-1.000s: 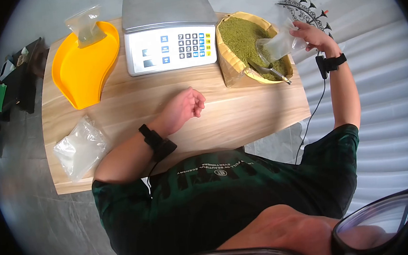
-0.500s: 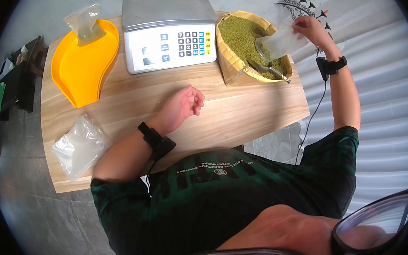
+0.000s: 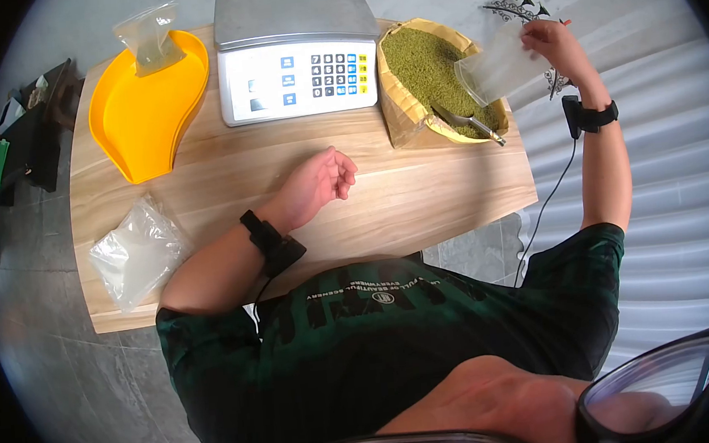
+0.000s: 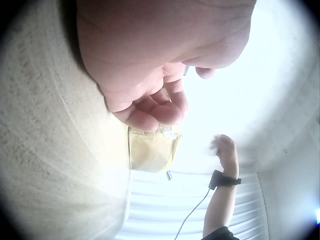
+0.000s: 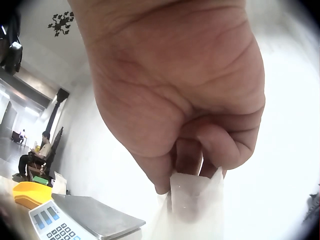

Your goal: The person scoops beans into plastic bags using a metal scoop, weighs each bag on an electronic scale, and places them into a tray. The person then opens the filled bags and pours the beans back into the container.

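In the head view my right hand [image 3: 555, 46] pinches a clear plastic bag [image 3: 499, 67], whose other end overlaps green granules [image 3: 424, 62] in a yellow-lined paper sack [image 3: 403, 122]. The right wrist view shows the bag's edge [image 5: 197, 205] between thumb and fingers. A metal scoop [image 3: 473, 123] lies in the sack, its handle over the near rim. My left hand [image 3: 318, 187] rests at the middle of the wooden table, fingers loosely curled and holding nothing; the left wrist view shows that same hand [image 4: 155, 65] with the sack beyond it.
A scale [image 3: 297, 76] with a keypad stands left of the sack. Farther left is a yellow tray [image 3: 135, 126] with a partly filled clear bag [image 3: 154, 50] on its far end. Flat plastic bags [image 3: 141, 255] lie at the table's near left. A white curtain [image 3: 669, 197] hangs at right.
My right hand has moved a little to the right and away, drawing the plastic bag slightly with it. The left hand stays where it was.
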Motion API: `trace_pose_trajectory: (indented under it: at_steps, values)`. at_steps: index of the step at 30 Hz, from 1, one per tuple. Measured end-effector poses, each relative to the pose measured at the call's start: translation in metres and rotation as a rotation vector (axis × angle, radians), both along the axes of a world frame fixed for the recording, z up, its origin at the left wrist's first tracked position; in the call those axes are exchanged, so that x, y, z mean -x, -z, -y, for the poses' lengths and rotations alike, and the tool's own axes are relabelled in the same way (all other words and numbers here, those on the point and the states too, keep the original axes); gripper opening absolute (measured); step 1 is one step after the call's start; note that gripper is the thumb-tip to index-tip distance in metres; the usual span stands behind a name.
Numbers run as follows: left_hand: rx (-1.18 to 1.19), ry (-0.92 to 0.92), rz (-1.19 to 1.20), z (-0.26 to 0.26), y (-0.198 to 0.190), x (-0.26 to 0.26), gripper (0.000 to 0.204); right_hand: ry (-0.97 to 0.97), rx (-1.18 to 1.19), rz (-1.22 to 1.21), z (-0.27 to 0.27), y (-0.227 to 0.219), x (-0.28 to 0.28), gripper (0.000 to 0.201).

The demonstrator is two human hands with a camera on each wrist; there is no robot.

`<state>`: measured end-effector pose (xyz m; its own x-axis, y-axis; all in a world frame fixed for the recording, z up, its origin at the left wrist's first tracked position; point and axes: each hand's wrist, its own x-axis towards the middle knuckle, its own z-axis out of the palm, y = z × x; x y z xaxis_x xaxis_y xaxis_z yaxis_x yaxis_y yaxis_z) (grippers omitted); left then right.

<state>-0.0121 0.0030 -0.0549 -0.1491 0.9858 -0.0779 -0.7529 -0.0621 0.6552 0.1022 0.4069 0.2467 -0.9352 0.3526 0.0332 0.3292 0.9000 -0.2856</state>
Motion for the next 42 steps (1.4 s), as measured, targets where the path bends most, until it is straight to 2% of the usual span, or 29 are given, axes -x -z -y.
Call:
trace_pose_trajectory:
  at_steps: [5, 8, 10, 12, 14, 16, 18, 20, 24, 27, 29, 30, 31, 32, 34, 35, 37, 38, 40, 41, 42]
  values:
    - [0.010, -0.001, -0.005, 0.001, -0.002, 0.001, 0.043, 0.021, -0.041, -0.098, 0.019, -0.008, -0.003, 0.018]
    - [0.019, -0.017, -0.023, -0.001, 0.002, -0.001, 0.044, -0.042, -0.153, -0.004, 0.019, 0.018, 0.000, 0.018]
    - [-0.014, 0.006, -0.026, 0.000, 0.002, 0.001, 0.043, -0.037, -0.141, -0.055, 0.025, 0.017, -0.002, 0.018]
    - [-0.006, 0.001, -0.018, 0.000, 0.001, 0.001, 0.043, 0.023, -0.157, -0.210, 0.035, 0.010, -0.004, 0.017]
    - [0.005, 0.000, -0.010, 0.000, 0.000, -0.001, 0.043, 0.054, -0.218, -0.153, 0.041, 0.013, -0.008, 0.016]
    - [-0.013, 0.002, -0.015, 0.000, 0.001, 0.001, 0.042, -0.031, -0.332, -0.074, 0.033, 0.019, -0.013, 0.015]
    - [-0.002, 0.002, -0.035, 0.000, 0.002, 0.002, 0.042, 0.019, -0.242, -0.135, 0.040, 0.014, -0.019, 0.016]
    - [0.011, 0.008, -0.047, -0.001, 0.003, 0.000, 0.042, 0.009, -0.360, -0.197, 0.042, 0.015, -0.027, 0.017]
    - [0.030, 0.005, -0.097, 0.000, 0.001, 0.001, 0.039, 0.032, -0.371, -0.233, 0.035, 0.026, -0.043, 0.017]
    - [0.009, 0.023, -0.173, 0.000, -0.001, 0.000, 0.033, 0.087, -0.336, -0.406, 0.042, 0.031, -0.059, 0.017]
    - [0.000, 0.028, -0.215, 0.002, -0.004, -0.005, 0.029, 0.107, -0.002, -0.591, 0.053, 0.039, -0.062, 0.016]
    - [0.011, 0.028, -0.324, 0.001, -0.006, -0.007, 0.027, 0.103, 0.016, -0.600, 0.061, 0.046, -0.063, 0.016]
    - [0.026, 0.024, -0.433, 0.001, -0.009, -0.010, 0.026, 0.038, 0.166, -0.693, 0.071, 0.056, -0.062, 0.015]
    - [0.049, 0.009, -0.444, 0.002, -0.017, -0.016, 0.026, -0.031, 0.322, -0.782, 0.085, 0.068, -0.060, 0.015]
    - [0.032, -0.167, -0.542, 0.004, -0.045, -0.032, 0.032, 0.051, 0.564, -0.734, 0.124, 0.090, -0.055, 0.013]
    - [0.060, -0.195, -0.548, 0.007, -0.057, -0.040, 0.032, 0.013, 0.729, -0.746, 0.136, 0.113, -0.047, 0.012]
    - [-0.044, -0.366, -0.299, 0.015, -0.075, -0.053, 0.044, -0.092, 1.119, -0.684, 0.167, 0.152, -0.031, 0.009]
    - [-0.022, -0.401, -0.306, 0.019, -0.060, -0.048, 0.044, -0.069, 1.283, -0.653, 0.183, 0.173, -0.022, 0.008]
    - [-0.198, -0.398, -0.122, 0.025, -0.020, -0.029, 0.053, -0.047, 1.478, -0.483, 0.215, 0.196, -0.010, 0.009]
    - [-0.007, -0.612, -0.068, 0.029, -0.066, -0.047, 0.053, -0.092, 1.585, -0.375, 0.223, 0.211, -0.007, 0.012]
    - [0.007, -0.640, -0.084, 0.038, -0.066, -0.046, 0.053, -0.120, 1.607, -0.362, 0.230, 0.214, -0.004, 0.012]
